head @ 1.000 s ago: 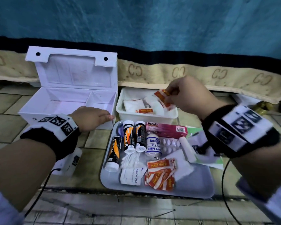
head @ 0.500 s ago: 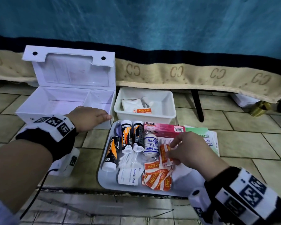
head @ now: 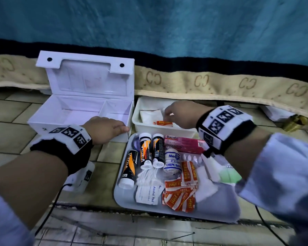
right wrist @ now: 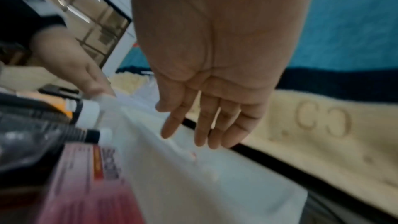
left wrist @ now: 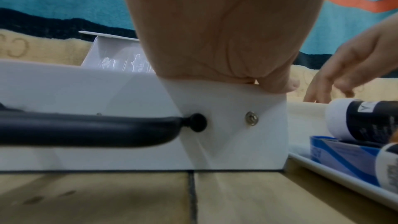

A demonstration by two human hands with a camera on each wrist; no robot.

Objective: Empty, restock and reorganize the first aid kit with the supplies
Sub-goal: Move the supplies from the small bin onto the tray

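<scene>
Head view first: we see the kit (head: 82, 110) open on the tiles, lid up, both compartments bare, so emptying looks done and restocking is what remains, as we judge it. Our left hand (head: 105, 129) rests on the kit's near right corner, we think to keep the light box from sliding. Our right hand (head: 180, 113) reaches into the bin (head: 167, 131) behind the tray (head: 124, 197), above an orange-labelled plaster (head: 164, 123); from here we cannot tell whether its fingers hold anything. The tray carries tubes (head: 146, 150), a crepe roll (head: 172, 161), a pink box (head: 184, 144), loose plasters (head: 180, 197) and an alcohol pad (head: 148, 192), probably laid out flat so each supply can be picked singly. Left wrist view adds what the head cannot show: our thumb (left wrist: 280, 83) presses the top edge of the kit's front wall, palm over the rim, clasping the corner, and a black handle (left wrist: 96, 129) and a metal stud (left wrist: 251, 118) sit on that wall. Right wrist view, blurred, settles the other doubt: the fingers (right wrist: 206, 125) hang straight and spread over the bin, empty, gripping nothing.
</scene>
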